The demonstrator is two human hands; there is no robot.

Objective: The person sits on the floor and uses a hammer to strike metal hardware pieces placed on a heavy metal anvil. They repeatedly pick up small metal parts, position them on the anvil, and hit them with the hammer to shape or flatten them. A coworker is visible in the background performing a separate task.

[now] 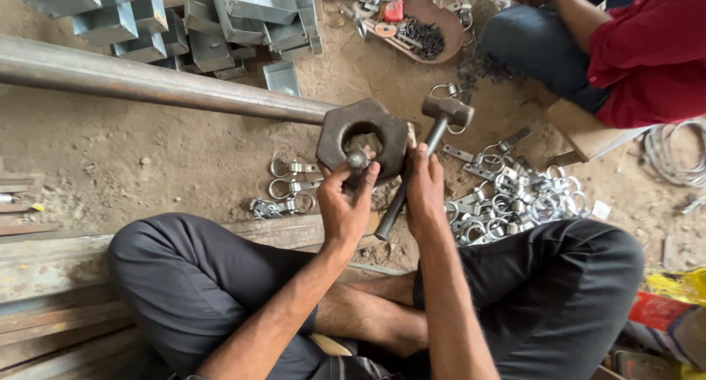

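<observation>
Long grey steel pipe (147, 82) lies across the dirt floor (147, 159), ending at a rusty hexagonal steel block (331, 133) with a round hole. Right hand (425, 196) has its grip closed round a steel-headed hammer (430, 141). Left hand (344, 207) pinches a small round metal piece (358, 159) at the block's lower rim. Pile of shiny metal clamps (507, 196) just right.

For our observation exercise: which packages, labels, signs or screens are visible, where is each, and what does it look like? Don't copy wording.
Yellow wrapper: far right floor, crumpled, bright yellow.
Red pack: just below it, flat, red.
Small red packet: oval tray at top, beyond the hammer in the right hand and the knob in the left hand.
No signs or screens.
</observation>
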